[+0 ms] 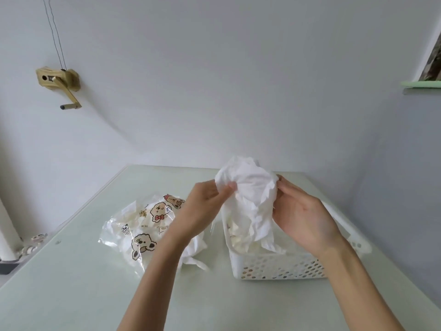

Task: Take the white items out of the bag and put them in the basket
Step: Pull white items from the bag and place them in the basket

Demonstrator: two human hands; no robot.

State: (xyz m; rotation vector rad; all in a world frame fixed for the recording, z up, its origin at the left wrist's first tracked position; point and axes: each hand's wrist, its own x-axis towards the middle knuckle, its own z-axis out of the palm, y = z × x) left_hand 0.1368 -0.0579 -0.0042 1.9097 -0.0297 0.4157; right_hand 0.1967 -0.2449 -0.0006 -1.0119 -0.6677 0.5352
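1. The left hand [205,206] pinched the upper left edge of a crumpled white item [250,201] between thumb and fingertips, the other fingers curled loosely beneath.
2. The right hand [303,216] held the same item from the opposite side, its fingers curved round the right edge; whether the thumb pressed into the folds could not be told, as the sheet hid it.
3. The item hung between the two hands, bunched at the top above the fingers and trailing down below them into the white perforated basket [281,268], where its lower tail touched other white pieces already lying inside.
4. The printed clear bag [143,230] lay on the table [71,295] beside and below the left wrist, with more white material showing through the film and spilling from its open end near the left forearm.
5. Judged by its creases and limp drape, the item was thin, soft and very light, something like tissue or fine cloth. It would likely tear if pulled apart between the hands, and would not slip. A gentle pinch on a bunched fold seemed the safest hold, rather than a single loose edge.
6. The step in hand looked like lowering and releasing it into the basket; several pieces appeared left in the bag.
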